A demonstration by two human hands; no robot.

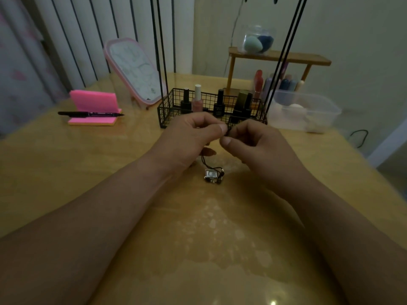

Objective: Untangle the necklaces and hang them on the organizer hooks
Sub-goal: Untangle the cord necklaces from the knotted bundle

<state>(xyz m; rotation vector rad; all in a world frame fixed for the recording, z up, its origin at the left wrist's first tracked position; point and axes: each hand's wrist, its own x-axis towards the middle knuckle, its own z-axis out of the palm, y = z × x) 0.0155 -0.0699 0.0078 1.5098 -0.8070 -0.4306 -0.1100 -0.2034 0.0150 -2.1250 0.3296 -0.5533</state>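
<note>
Before the black wire basket [167, 106], a thin dark cord necklace [203, 160] is being pinched by the left hand [193, 133] and right hand [253, 139]; loops should be teased apart slowly.

Two hands showed: one left hand [189, 134] and one right hand [255, 140]. One pendant [211, 174] hung on a dark cord [203, 160]; how many necklaces were tangled there could not be told. On the one table [88, 172] stood one basket [167, 106] with at least four bottles [197, 100]; the dark ones at its right end blurred together. Two left rods [159, 51] and at least two right rods [286, 47] rose behind. There was one mirror [134, 69], one pad [93, 102], one pen [88, 114], one shelf [279, 56], one jar [257, 29] holding two sponges [253, 44], and one tub [308, 111]. The tubes [258, 81] under the shelf were too blurred to count.
</note>
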